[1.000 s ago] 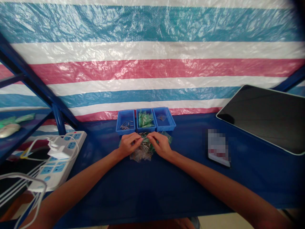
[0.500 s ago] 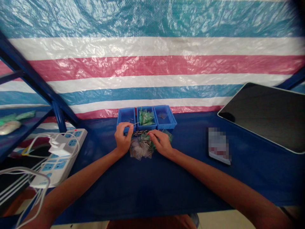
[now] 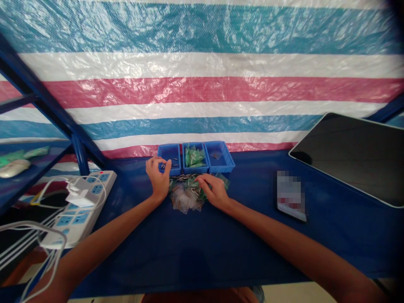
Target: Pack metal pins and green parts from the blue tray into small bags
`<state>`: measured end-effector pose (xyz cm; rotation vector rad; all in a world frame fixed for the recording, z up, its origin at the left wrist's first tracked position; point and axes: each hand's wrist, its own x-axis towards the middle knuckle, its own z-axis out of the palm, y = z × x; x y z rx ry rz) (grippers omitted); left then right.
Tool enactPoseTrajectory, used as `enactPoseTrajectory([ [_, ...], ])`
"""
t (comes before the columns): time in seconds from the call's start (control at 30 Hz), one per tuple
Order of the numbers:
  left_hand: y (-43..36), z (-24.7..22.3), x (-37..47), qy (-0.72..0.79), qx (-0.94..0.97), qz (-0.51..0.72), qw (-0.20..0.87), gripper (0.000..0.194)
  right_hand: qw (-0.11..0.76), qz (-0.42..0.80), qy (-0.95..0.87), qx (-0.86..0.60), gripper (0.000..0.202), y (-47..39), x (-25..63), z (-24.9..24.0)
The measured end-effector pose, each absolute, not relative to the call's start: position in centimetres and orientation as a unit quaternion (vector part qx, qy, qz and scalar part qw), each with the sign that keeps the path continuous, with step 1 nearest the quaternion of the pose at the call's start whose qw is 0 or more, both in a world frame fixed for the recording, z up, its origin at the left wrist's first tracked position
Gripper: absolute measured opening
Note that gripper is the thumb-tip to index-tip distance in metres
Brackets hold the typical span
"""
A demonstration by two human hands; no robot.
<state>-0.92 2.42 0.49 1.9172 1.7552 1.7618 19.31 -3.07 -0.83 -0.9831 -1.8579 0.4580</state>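
Observation:
Three blue bins stand side by side at the back of the table. Several small metal pins lie in the left bin (image 3: 174, 151), green bags (image 3: 194, 155) fill the middle one, and the right bin (image 3: 226, 159) holds a small clear bag. My left hand (image 3: 158, 176) is over the front left corner of the left bin, thumb and fingers apart, with nothing in it. A pile of clear bags (image 3: 186, 198), green bags and loose pins lies in front of the bins. My right hand (image 3: 214, 189) is at this pile's right side, fingers closed on something I cannot make out.
A white power strip (image 3: 105, 181) with plugs and cables lies at the left, beside a blue metal frame (image 3: 80, 153). On the right are a phone-like object (image 3: 291, 195), partly blurred, and a large dark screen (image 3: 353, 155). Striped sheeting (image 3: 202, 90) hangs behind.
My left hand has opened and moved slightly left; the thin pin it held is no longer in its fingers. My right hand has stayed nearly in place. The view has shifted slightly.

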Motion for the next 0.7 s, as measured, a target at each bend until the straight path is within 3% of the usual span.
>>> enactPoseTrajectory([
  [0.27, 1.1, 0.6, -0.4, 0.436, 0.710, 0.552, -0.012, 0.012, 0.471, 0.180, -0.762, -0.406, 0.027, -3.2, 19.3, -0.6],
  [0.47, 0.4, 0.2, -0.6, 0.332, 0.780, 0.530, -0.010, 0.023, 0.462, 0.151, -0.742, -0.461, 0.020, -2.8, 19.2, -0.4],
  [0.57, 0.3, 0.1, -0.6, 0.325, 0.789, 0.521, 0.007, 0.026, 0.412, 0.145, -0.743, -0.508, 0.014, -2.0, 19.5, 0.5],
  [0.7, 0.1, 0.9, -0.5, 0.308, 0.813, 0.494, 0.006, 0.026, 0.258, 0.114, -0.786, -0.550, 0.009, -1.3, 20.5, 2.8],
])
